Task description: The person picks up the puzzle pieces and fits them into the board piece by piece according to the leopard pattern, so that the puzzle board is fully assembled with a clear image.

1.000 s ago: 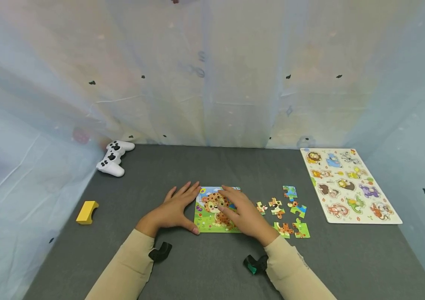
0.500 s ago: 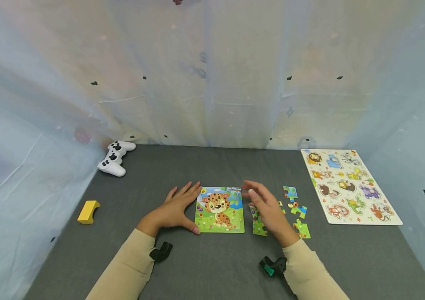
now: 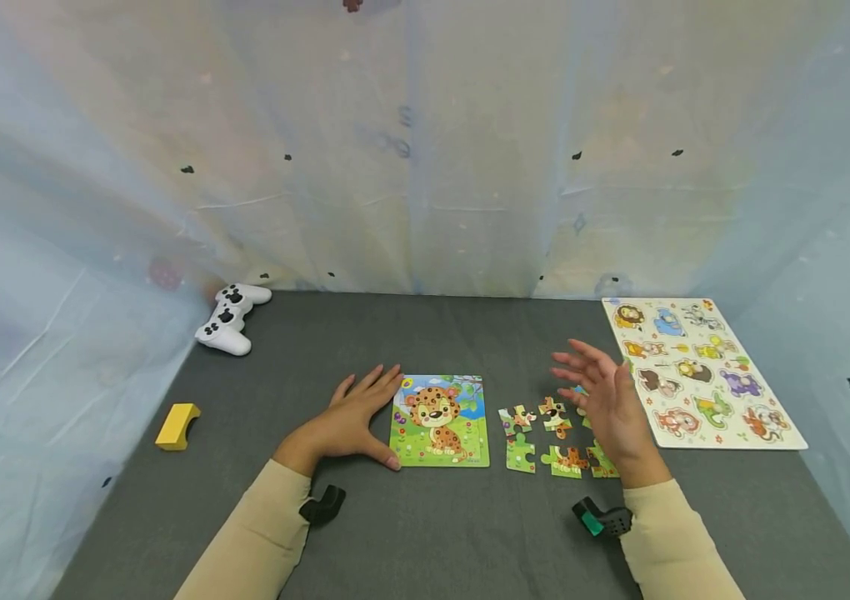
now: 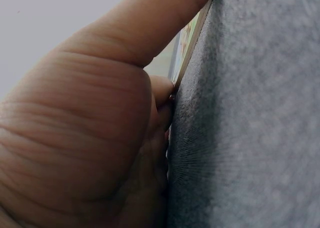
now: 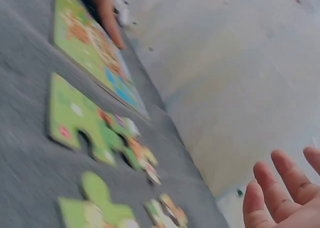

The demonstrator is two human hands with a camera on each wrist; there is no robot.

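My left hand lies spread on the table, thumb and fingertips touching the left edge of a square leopard picture board. In the left wrist view the thumb reaches over to the board's edge. Raised above the right side, my right hand holds nothing, its fingers loosely extended and palm turned toward the left. Below and left of it lie several loose jigsaw pieces, green, orange and blue, partly hidden by the hand. Close up, the right wrist view shows a green corner piece beside the board.
A large white animal puzzle board lies at the right. On the far left are a white game controller and a yellow arch block. Pale sheeting hangs behind the dark grey table.
My right hand has left the leopard board and moved right, over the loose pieces, turning its palm to the left. The left hand stays where it was.
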